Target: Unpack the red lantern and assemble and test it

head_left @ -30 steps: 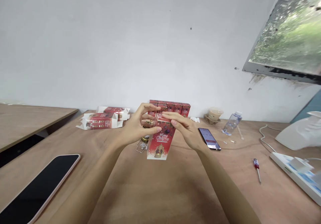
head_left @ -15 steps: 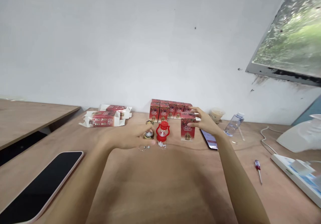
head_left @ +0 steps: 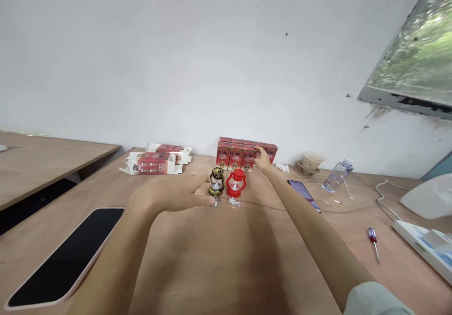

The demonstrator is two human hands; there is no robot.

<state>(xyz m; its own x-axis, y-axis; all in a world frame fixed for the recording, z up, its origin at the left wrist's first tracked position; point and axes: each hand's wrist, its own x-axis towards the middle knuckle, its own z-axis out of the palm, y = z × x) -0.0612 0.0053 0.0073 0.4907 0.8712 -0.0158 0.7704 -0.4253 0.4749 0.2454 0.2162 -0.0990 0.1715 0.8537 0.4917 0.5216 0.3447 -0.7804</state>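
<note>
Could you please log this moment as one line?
left hand: at dark lantern | right hand: on red boxes | red lantern: standing

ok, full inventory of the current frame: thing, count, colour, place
upright boxes: a row, count unclear, red, back of table by the wall
flattened boxes: two or so, red and white, back left
gold lantern: 1, gold and dark, table centre
red lantern: 1, red, just right of the gold one
small metal bits: a few, silvery, in front of the lanterns
large phone: 1, black screen, near left
small phone: 1, dark, right of centre
cup: 1, beige, back right
bottle: 1, clear, lying right of the cup
screwdriver: 1, red handle, right
table: 1, brown wood
left hand: beside the gold lantern
right hand: on the upright boxes
</note>
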